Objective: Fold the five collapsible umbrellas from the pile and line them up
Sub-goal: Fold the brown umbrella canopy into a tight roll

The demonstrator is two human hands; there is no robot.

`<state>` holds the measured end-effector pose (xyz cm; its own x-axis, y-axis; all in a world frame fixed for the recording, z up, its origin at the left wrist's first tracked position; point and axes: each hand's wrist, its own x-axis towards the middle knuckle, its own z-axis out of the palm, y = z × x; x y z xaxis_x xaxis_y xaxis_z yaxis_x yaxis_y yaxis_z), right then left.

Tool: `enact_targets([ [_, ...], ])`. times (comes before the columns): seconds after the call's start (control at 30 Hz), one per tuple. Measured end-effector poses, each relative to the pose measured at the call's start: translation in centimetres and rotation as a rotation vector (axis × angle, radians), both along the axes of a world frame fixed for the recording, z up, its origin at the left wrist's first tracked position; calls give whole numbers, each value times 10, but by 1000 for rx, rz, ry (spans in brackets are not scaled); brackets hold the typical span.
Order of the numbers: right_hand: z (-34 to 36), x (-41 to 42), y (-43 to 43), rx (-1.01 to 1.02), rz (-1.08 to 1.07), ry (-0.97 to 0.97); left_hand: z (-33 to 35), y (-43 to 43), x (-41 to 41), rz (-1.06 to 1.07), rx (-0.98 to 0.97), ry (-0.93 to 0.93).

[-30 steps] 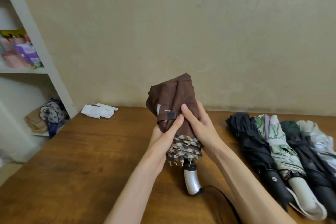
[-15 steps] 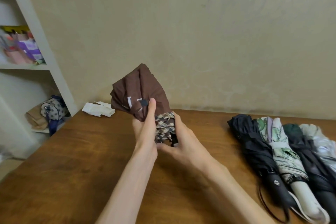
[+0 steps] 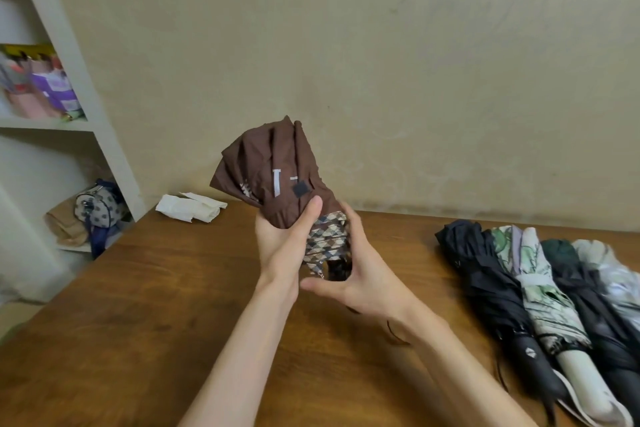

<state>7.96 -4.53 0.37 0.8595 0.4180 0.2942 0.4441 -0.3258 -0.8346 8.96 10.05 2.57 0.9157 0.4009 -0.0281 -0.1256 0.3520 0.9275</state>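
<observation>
Wooden table lies under my arms. My left hand clamps the brown umbrella by its bunched canopy, and my right hand curls round its plaid hem. A second ago it stood lower with its silver handle showing. Now it is lifted clear and tilted left, the last one and, I judge, not yet strapped. Four folded umbrellas lie lined up at right, with a white cloth farther back.

The umbrella in the left hand is brown, with a beige diamond-pattern edge. The table is brown wood.
</observation>
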Motion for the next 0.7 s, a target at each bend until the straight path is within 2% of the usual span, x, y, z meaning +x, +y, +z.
enact_targets([
  [0.1,-8,-3,10,-133,-199,-300,3,0,-2,48,-39,-41],
  [0.17,-10,-4,11,-107,-183,-328,3,3,-1,17,-64,-62],
  [0.33,4,0,-2,154,-28,-62,6,14,-6,-125,-39,-88],
  [0.47,18,-4,-14,293,69,253,8,15,-9,-203,-32,-103],
  [0.57,20,-5,-21,360,191,398,6,16,-11,-250,-36,-104],
  [0.7,19,-3,-29,364,213,536,5,19,-11,-277,0,-108],
])
